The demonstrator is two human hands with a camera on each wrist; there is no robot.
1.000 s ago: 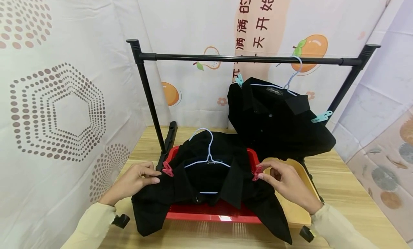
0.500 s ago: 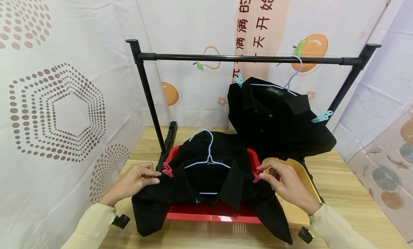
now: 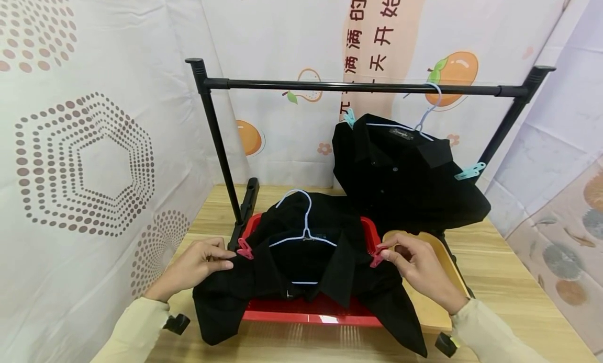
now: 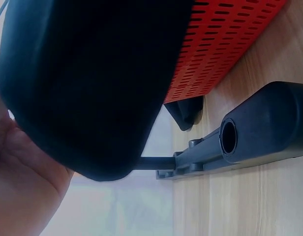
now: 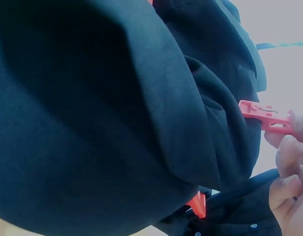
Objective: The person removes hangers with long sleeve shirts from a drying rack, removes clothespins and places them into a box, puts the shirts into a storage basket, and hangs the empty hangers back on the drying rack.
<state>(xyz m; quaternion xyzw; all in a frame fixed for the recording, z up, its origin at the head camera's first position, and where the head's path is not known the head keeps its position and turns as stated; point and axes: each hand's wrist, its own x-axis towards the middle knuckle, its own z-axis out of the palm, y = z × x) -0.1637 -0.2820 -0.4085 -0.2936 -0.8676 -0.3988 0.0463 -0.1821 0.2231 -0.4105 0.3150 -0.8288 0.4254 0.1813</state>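
Jutting from right grip (image 3: 416,262) — pink clip (image 5: 264,117) on black shirt (image 3: 301,261).

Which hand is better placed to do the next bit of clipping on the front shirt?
Probably the right hand: it pinches one red clip at a shoulder of the front shirt. The left hand is at the other shoulder, holding the cloth beside the second red clip.

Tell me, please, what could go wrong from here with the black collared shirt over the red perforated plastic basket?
The red plastic clothespin pinched by the right hand may slip if it barely grips the shirt. The light-blue curved hanger inside the shirt is not on the black tubular rail and might shift during lifting. One sleeve crosses the basket's front rim and could catch.
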